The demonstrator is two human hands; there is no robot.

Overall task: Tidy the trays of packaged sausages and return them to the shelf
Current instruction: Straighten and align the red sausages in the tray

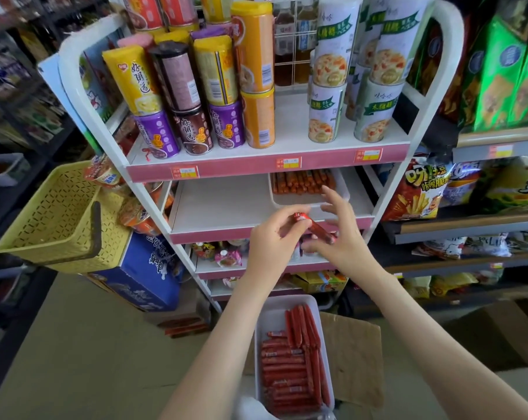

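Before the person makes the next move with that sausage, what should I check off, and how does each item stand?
1. Sausage held: ok, the left hand pinches one end.
2. Right hand gripping it: cannot tell; its fingers spread at the other end.
3. Room in the shelf tray: ok, the front part is bare.
4. Lower tray tidy: not ok, its sausages lie in two directions.
5. Lower tray returned: not ok, it sits below, off the shelf.

White shelf (220,204), sausage tray (299,200) on right
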